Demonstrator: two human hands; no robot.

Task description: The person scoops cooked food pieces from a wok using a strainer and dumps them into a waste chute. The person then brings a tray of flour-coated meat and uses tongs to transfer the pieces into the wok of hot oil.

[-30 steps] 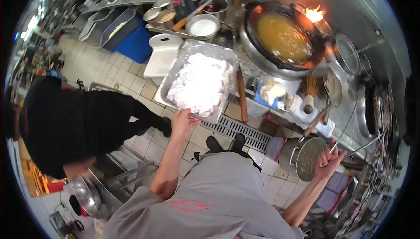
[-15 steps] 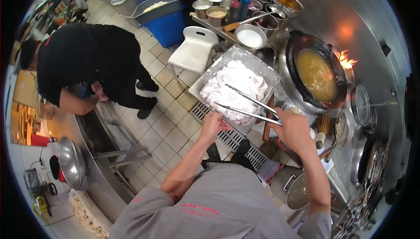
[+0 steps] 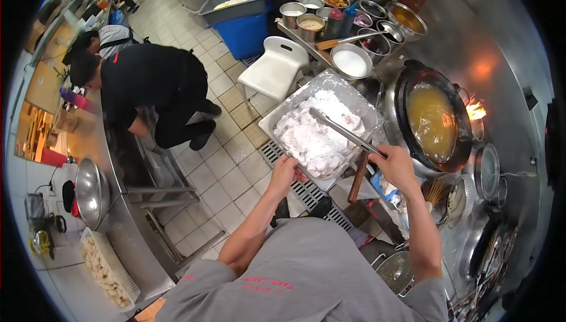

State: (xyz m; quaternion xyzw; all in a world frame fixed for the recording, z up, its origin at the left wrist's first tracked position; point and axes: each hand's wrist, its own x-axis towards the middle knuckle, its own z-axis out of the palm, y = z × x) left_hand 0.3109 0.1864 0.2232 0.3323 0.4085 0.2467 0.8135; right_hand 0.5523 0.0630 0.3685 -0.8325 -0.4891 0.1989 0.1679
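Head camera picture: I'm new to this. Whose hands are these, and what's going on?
No robot, just a person's two bare hands, seen from a camera on that person's head, looking forward and down. The left hand is at the near edge of a metal tray heaped with white, powdery pieces. The right hand holds metal tongs, which reach over those pieces. Right of the tray, a dark wok holds yellowish liquid, with flames beside it. Someone else, dressed in black, bends over at the left.
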